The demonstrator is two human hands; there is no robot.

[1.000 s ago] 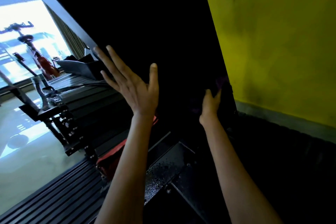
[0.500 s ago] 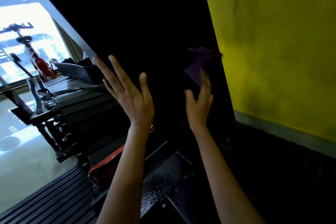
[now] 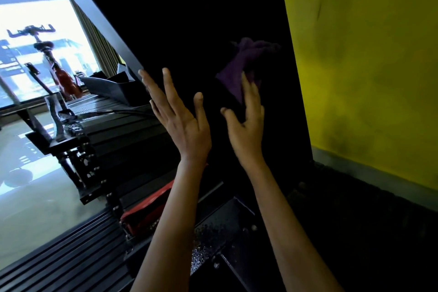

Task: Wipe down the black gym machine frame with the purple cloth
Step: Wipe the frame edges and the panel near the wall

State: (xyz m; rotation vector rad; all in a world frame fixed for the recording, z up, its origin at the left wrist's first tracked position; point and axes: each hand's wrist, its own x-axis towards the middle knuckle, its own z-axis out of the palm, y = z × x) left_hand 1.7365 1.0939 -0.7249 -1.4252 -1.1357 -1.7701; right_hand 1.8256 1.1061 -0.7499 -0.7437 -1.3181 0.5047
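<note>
A broad black panel of the gym machine frame (image 3: 189, 19) slants across the upper middle of the head view. The purple cloth (image 3: 246, 64) lies bunched against it at the right. My right hand (image 3: 246, 123) presses the cloth to the panel with straight, spread fingers; the fingertips overlap the cloth's lower edge. My left hand (image 3: 180, 116) is raised beside it, fingers straight and spread, flat toward the panel near its pale left edge. Whether the left palm touches the panel cannot be told.
A yellow wall (image 3: 367, 66) stands close on the right with a grey skirting. Below are a stack of black weight plates (image 3: 123, 144), a red pad (image 3: 147, 211) and black base rails (image 3: 61, 258). A pale floor and an exercise bike (image 3: 47, 54) lie far left.
My right hand has slid the cloth upward along the panel, from low by the wall edge to chest height. My left hand stayed raised, shifting slightly toward the right hand.
</note>
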